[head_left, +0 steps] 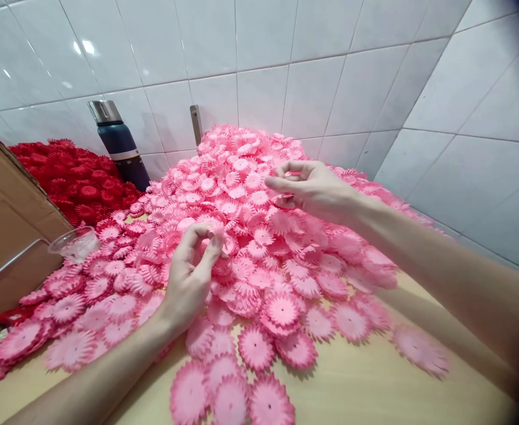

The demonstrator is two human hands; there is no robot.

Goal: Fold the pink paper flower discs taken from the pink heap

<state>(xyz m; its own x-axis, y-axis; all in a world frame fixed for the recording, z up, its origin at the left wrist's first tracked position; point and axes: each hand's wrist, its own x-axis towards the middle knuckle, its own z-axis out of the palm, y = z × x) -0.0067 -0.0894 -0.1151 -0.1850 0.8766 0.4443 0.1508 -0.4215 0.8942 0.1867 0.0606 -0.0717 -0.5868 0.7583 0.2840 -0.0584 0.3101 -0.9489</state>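
A clear plastic cup (74, 242) is seen at about nine o'clock of the pink heap; its contents cannot be made out. A dark blue flask (120, 144) with a metal cap is stood upright at eleven o'clock, against the tiled wall (286, 65), between the heap of red paper flowers (75, 180) and the heap of pink paper flowers (250, 236). A cardboard box (6, 224) is placed at the far nine o'clock edge; its inside is hidden.

The left hand (191, 274) is held over the middle of the pink heap, its thumb and fingers pinched together on a pink flower piece (218, 235) at their tips. The right hand (312, 189) is raised at about one o'clock from the left hand, fingers curled and pinched on a small pink piece (291, 175). Loose pink flowers are spread over the wooden table (365, 383) toward six o'clock.
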